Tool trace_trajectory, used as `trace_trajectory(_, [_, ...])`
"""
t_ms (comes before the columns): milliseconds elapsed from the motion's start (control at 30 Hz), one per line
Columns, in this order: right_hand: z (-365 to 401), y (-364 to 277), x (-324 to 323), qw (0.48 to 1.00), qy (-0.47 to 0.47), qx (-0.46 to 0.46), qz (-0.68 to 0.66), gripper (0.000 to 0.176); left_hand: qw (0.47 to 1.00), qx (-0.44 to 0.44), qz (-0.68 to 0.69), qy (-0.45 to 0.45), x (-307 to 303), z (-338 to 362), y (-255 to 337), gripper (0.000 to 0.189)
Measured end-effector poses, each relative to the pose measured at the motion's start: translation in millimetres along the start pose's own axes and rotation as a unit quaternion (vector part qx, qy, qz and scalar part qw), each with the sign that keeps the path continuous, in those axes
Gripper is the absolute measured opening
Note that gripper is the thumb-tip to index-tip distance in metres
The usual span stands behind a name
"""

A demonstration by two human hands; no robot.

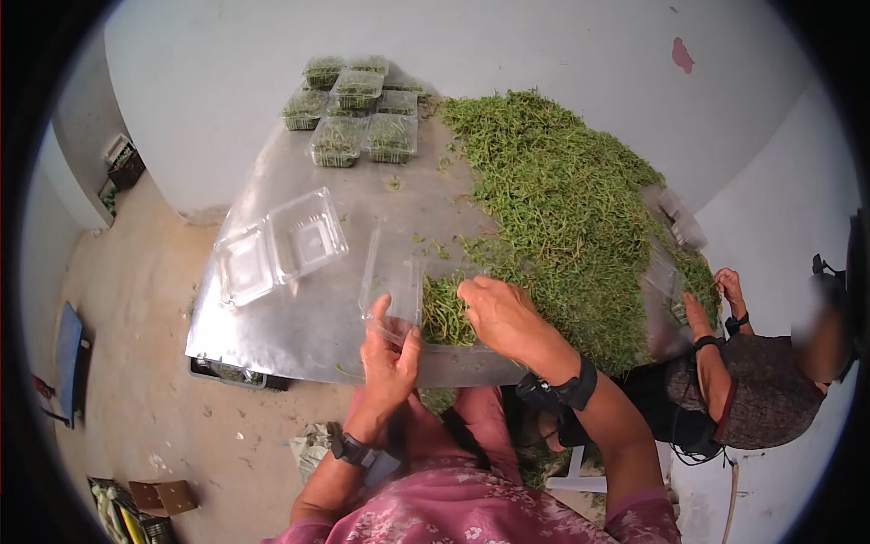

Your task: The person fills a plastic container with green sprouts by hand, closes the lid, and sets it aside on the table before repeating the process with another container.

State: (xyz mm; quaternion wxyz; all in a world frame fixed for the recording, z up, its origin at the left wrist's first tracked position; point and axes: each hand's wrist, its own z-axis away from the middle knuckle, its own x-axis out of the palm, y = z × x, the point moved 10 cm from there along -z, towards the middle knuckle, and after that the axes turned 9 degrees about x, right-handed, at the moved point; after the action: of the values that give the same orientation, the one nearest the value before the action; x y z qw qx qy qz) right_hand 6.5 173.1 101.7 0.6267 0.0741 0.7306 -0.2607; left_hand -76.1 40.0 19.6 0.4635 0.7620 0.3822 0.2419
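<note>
A clear plastic clamshell container [372, 288] lies open at the front of the metal table, its right half filled with green sprigs [444, 313]. My left hand [390, 363] grips the container's near edge, thumb and forefinger on either side of the plastic. Curled over the right side of the filling, my right hand [512, 317] has its fingers closed on some sprigs; the fingertips are partly hidden. A large heap of loose greens [571, 208] spreads just beyond and to the right of that hand.
Another open clamshell [308, 238] sits at left on the metal table [272, 344]. Several filled, closed clamshells [340, 140] are stacked at the back. A co-worker [761, 390] handles greens at the right edge. Below the table's left edge is a dark crate [237, 373].
</note>
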Motion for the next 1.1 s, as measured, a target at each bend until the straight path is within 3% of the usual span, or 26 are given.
trace_trajectory(200, [-25,14,22,0.998,0.028,-0.001,0.057,0.012,1.000,-0.015,-0.005,-0.009,1,0,0,0.060])
trace_trajectory(300, [-21,6,-5,0.994,0.109,-0.031,-0.004,0.012,1.000,-0.019,0.000,-0.010,1,0,-3,0.060])
trace_trajectory(400, [-15,12,-30,0.989,0.140,0.009,-0.037,0.012,1.000,-0.014,-0.003,-0.002,0,0,-1,0.060])
trace_trajectory(600, [-7,10,-14,0.993,0.007,0.097,0.064,0.010,1.000,-0.011,0.004,0.002,0,0,0,0.060])
trace_trajectory(733, [-13,-7,23,0.990,-0.040,0.026,0.135,0.014,1.000,-0.004,0.005,-0.001,1,0,0,0.060])
trace_trajectory(867, [-18,-21,56,0.973,0.035,-0.015,0.226,0.012,1.000,0.012,-0.003,-0.006,1,-1,-1,0.061])
trace_trajectory(1100, [-7,-18,16,0.986,0.073,-0.021,0.147,0.014,0.999,-0.021,0.027,-0.016,4,1,-2,0.060])
